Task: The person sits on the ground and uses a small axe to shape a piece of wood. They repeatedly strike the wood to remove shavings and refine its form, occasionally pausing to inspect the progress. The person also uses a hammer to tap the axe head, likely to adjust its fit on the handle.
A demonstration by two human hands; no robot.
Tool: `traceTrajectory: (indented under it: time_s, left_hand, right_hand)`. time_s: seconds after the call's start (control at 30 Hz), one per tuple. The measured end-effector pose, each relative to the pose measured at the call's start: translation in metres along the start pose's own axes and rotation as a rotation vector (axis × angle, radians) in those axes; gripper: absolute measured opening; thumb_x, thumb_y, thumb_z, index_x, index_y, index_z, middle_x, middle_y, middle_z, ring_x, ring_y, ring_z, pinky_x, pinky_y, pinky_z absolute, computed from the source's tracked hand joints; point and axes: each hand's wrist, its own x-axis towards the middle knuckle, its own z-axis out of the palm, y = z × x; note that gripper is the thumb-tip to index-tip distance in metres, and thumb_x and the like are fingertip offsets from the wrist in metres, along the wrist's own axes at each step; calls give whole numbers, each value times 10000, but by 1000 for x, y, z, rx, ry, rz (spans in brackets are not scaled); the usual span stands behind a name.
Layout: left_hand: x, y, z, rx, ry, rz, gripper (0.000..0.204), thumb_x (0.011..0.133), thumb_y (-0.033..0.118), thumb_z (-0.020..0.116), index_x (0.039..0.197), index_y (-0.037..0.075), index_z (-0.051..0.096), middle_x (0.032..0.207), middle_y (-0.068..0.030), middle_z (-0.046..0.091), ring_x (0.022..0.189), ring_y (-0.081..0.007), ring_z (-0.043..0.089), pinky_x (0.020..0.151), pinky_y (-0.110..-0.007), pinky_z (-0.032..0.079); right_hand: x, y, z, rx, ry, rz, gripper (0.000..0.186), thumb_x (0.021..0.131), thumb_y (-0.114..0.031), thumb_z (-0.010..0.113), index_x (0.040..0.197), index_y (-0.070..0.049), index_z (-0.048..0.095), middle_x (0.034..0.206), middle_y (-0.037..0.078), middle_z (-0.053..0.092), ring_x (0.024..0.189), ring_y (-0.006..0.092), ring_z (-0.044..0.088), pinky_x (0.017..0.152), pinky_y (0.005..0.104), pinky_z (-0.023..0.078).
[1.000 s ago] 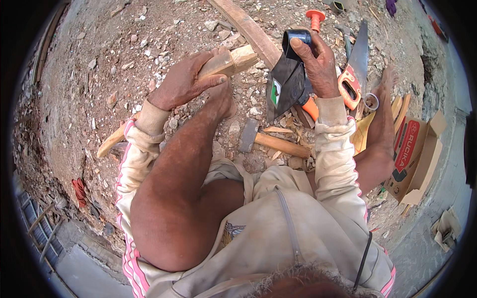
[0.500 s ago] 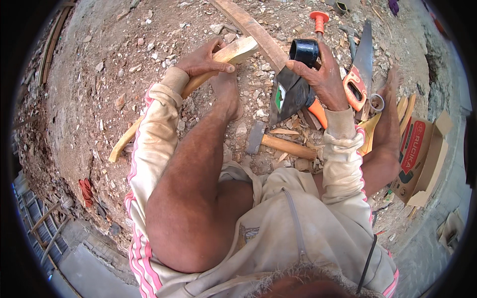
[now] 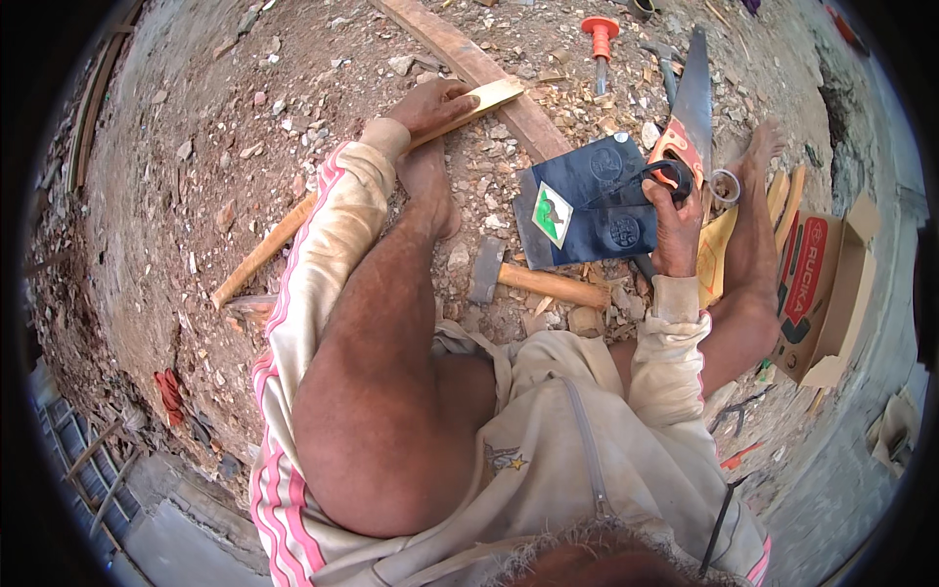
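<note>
Both hands are busy as I watch through the head camera. My left hand (image 3: 435,108) is curled over a long wooden handle (image 3: 269,248), close to its upper end; the thumb is hidden from me. That handle slants from the lower left, passes behind my sleeve, and its pale upper tip lies across a brown plank (image 3: 469,61).

My right hand (image 3: 677,233) grips a black hoe head (image 3: 599,203) by its round socket, with the thumb pressed on the near side. Its flat blade reaches left from that grip, between my knees and the plank, bearing a green and white diamond label (image 3: 552,214) near its left edge. Wood and hoe head are apart.

Just below the blade, a hammer (image 3: 553,285) lies on the rubble with its grey metal end to the left. A hand saw (image 3: 693,103) lies beyond my right hand, its orange handle partly covered by the socket. To the left of the saw blade I see a 2nd hammer (image 3: 665,70), and farther left a chisel (image 3: 601,54) with an orange grip.

My 2 bare legs are bent; the left foot (image 3: 427,191) is near the wooden handle, and the right foot (image 3: 758,152) is beside a pale ring (image 3: 725,186). An open cardboard box (image 3: 849,293) is to the right of my right knee, and a red cloth (image 3: 168,396) lies far left.
</note>
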Motion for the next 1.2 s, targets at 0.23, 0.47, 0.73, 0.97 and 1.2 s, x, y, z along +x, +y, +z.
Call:
traceTrajectory:
  time_s: [0.23, 0.47, 0.73, 0.97, 1.2]
  left_hand:
    - [-67, -61, -8, 43, 245, -18, 648, 891, 534, 688, 1336, 70, 612, 1272, -203, 627, 1172, -376, 616, 1006, -441, 478]
    - [-144, -135, -44, 130, 77, -231, 453, 933, 478, 642, 1011, 32, 655, 816, -112, 636, 739, -226, 568, 695, -415, 454]
    - [-151, -81, -18, 104, 177, -268, 420, 909, 361, 723, 1080, 59, 488, 904, -205, 656, 788, -380, 634, 708, -464, 488]
    - [-165, -103, -10, 250, 201, -153, 549, 944, 480, 652, 1278, 60, 537, 1018, -194, 668, 912, -364, 665, 800, -441, 514]
    - [-149, -87, -28, 1, 116, -318, 642, 922, 667, 564, 1015, 35, 621, 769, -105, 635, 734, -309, 627, 671, -427, 479]
  right_hand:
    - [0, -1, -82, 567, 309, 160, 257, 865, -134, 727, 1094, -63, 633, 1033, 39, 676, 961, 165, 639, 866, 353, 543]
    - [123, 46, -128, 952, 508, 76, 255, 831, -65, 708, 1067, -43, 615, 1019, 97, 693, 898, 247, 703, 822, 448, 608]
    - [278, 82, -143, 839, 577, -41, 398, 737, 9, 735, 1103, -3, 577, 1019, 171, 695, 784, 321, 730, 656, 529, 647]
    - [277, 92, -53, 875, 736, 174, 466, 846, -180, 737, 1226, 6, 542, 1200, 184, 638, 1072, 357, 653, 878, 607, 568]
    - [229, 99, -71, 683, 304, 531, 705, 925, -387, 705, 1406, 14, 383, 1434, 242, 456, 1124, 397, 652, 991, 588, 516]
